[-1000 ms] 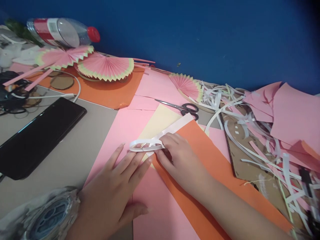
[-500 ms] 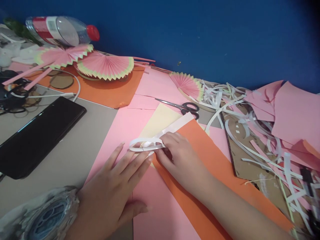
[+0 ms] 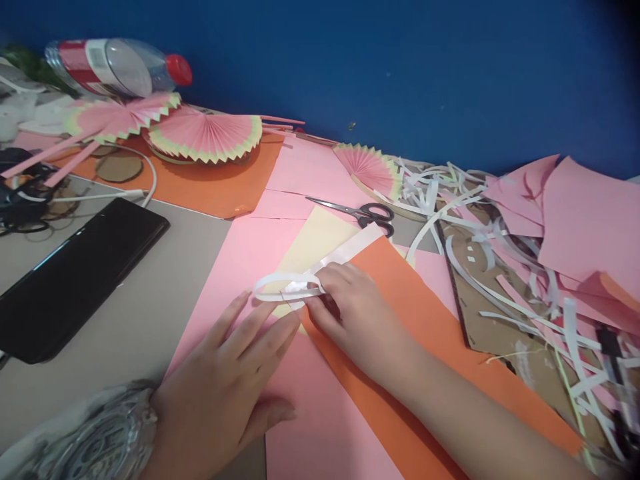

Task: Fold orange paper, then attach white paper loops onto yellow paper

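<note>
My right hand (image 3: 357, 310) pinches the end of a thin white strip (image 3: 283, 277), which curls into a flat loop to the left of the fingertips. What lies inside the pinch is hidden. My left hand (image 3: 237, 367) is open, palm down with its fingers spread, and its fingertips are by the near side of the loop. A wider shiny white band (image 3: 350, 248) runs along the top edge of an orange sheet (image 3: 395, 293), under my right hand. A pale yellow sheet (image 3: 320, 233) and a pink sheet (image 3: 310, 380) lie beneath.
Scissors (image 3: 360, 212) with black handles lie beyond my hands. A black phone (image 3: 85, 273) is at left. Pleated pink paper fans (image 3: 207, 137) and a red-capped bottle (image 3: 125, 67) are at the back. White strips and pink scraps cover cardboard (image 3: 480, 293) at right. A blue wall (image 3: 350, 60) rises behind.
My left fingers have shifted slightly, drawing back a little from the loop. My right hand keeps its pinch. The whole view has moved slightly.
</note>
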A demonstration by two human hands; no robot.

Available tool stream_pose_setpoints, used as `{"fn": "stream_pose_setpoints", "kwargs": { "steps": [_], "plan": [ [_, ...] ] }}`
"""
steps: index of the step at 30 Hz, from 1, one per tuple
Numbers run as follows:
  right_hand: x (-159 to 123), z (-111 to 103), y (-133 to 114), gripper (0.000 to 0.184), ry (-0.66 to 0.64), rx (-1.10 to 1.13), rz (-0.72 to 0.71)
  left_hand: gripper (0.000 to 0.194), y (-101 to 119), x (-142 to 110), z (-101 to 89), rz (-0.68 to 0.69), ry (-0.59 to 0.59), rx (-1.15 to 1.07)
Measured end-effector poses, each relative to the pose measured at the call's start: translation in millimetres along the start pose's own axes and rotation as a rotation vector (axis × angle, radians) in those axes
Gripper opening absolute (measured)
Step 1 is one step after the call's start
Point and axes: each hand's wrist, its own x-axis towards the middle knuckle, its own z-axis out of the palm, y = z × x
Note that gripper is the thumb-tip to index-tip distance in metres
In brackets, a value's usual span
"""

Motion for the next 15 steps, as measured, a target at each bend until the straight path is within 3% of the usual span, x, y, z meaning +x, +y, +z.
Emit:
{"fn": "stream_pose_setpoints", "kwargs": {
  "steps": [5, 11, 15],
  "plan": [
    [0.4, -0.2, -1.0, 0.017, -0.003, -0.024, -0.004, 0.063, -1.5, 3.6, -2.6, -0.009, 0.056, 0.003],
    [-0.5, 0.4, 0.0, 0.015, 0.009, -0.033, -0.019, 0.065, -7.4, 5.7, -0.7, -0.02, -0.094, -0.02],
    [-1.2, 1.9, 1.8, 0.017, 0.032, -0.039, -0.038, 0.062, -5.7, 5.0, -2.1, 0.02, -0.061, 0.048]
  ]
}}
